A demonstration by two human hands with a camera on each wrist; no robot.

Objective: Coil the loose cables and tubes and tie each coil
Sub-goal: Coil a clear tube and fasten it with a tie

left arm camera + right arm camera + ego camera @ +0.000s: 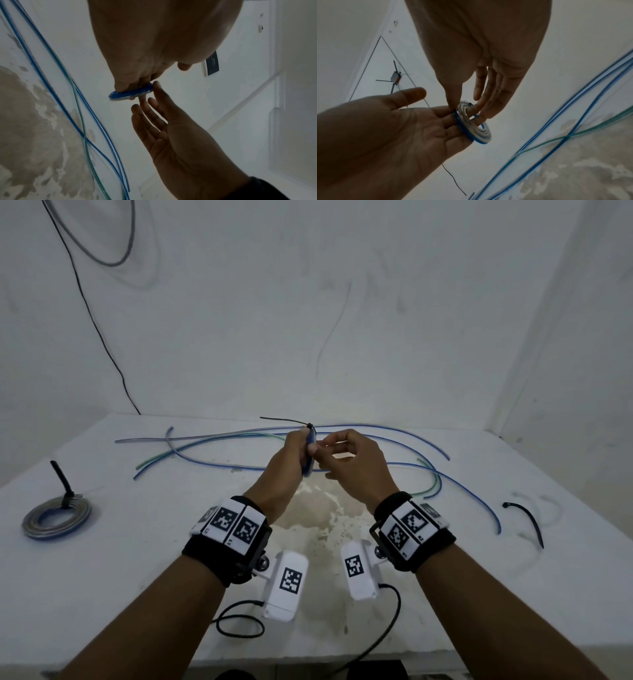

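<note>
Above the middle of the table I hold a small coil (310,455) of blue and clear tube, edge-on to the head view. A black zip tie (281,420) sticks out leftward from its top. My left hand (289,460) backs the coil (476,129) with its fingers laid against one face, thumb held apart. My right hand (346,460) pinches the coil's rim between thumb and fingers, one finger reaching through the hole. In the left wrist view the coil (130,93) sits under my left fingertips. Several loose blue, green and clear tubes (219,436) lie across the far table.
A tied coil (56,520) with an upright black tie (63,481) lies at the left. A loose black zip tie (527,520) and pale ones (544,501) lie at the right. A black cable (85,302) hangs down the back wall. Walls close the back and right.
</note>
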